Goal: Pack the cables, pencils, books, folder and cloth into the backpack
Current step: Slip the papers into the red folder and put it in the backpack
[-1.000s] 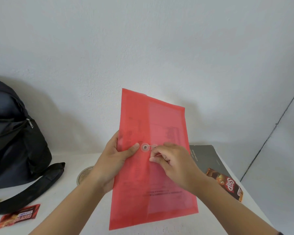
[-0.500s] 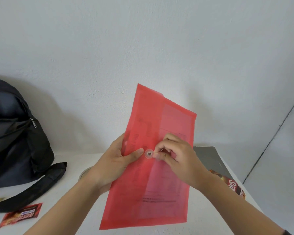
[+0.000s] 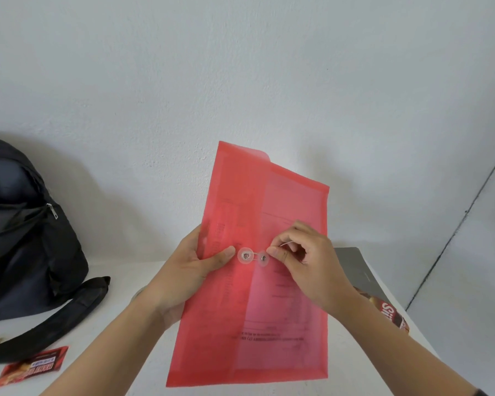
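String (image 3: 287, 243) winding seems the step: the right grip (image 3: 303, 258) pinches it and should keep it taut round the 2 buttons (image 3: 245, 255), while the left grip (image 3: 195, 270) clasps the folder (image 3: 269, 324), held upright over the counter (image 3: 103, 352), right of the backpack (image 3: 20, 247). Count: 1 folder, 1 backpack, 1 grey book (image 3: 355, 267), 2 snack wrappers (image 3: 32, 367).

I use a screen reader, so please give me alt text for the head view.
A red translucent folder is held up over a white table: the left hand grips its left edge, the right hand pinches the closure string beside two clear discs. A black backpack stands at the left.
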Action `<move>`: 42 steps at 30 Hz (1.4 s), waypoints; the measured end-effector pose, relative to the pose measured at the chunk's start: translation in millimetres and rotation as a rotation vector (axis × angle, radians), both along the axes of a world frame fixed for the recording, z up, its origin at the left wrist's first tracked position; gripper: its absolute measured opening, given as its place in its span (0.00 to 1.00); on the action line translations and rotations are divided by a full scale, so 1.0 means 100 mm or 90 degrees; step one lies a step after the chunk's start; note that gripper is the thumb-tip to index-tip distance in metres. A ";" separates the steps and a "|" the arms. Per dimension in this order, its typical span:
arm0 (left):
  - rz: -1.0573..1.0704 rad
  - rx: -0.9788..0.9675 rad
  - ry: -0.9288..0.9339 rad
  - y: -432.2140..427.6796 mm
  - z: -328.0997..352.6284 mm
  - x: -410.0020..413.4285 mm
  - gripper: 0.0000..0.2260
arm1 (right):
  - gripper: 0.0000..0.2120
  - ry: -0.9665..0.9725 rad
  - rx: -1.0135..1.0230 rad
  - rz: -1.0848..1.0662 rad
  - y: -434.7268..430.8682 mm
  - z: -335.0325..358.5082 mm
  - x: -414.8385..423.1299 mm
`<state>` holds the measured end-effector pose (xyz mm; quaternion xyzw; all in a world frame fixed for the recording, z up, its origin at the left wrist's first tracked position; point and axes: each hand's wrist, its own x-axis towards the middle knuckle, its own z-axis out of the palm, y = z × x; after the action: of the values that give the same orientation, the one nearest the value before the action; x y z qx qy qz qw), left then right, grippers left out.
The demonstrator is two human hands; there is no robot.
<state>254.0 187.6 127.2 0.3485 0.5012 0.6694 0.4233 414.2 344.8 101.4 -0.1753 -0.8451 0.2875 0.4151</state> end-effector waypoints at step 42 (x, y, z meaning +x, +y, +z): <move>0.128 0.052 0.045 0.10 -0.09 0.06 0.15 | 0.08 -0.146 0.307 -0.031 -0.24 -0.18 -0.04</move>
<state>259.5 197.3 117.9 0.3365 0.5204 0.7160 0.3214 410.4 321.1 83.7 -0.1227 -0.9264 0.0458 0.3529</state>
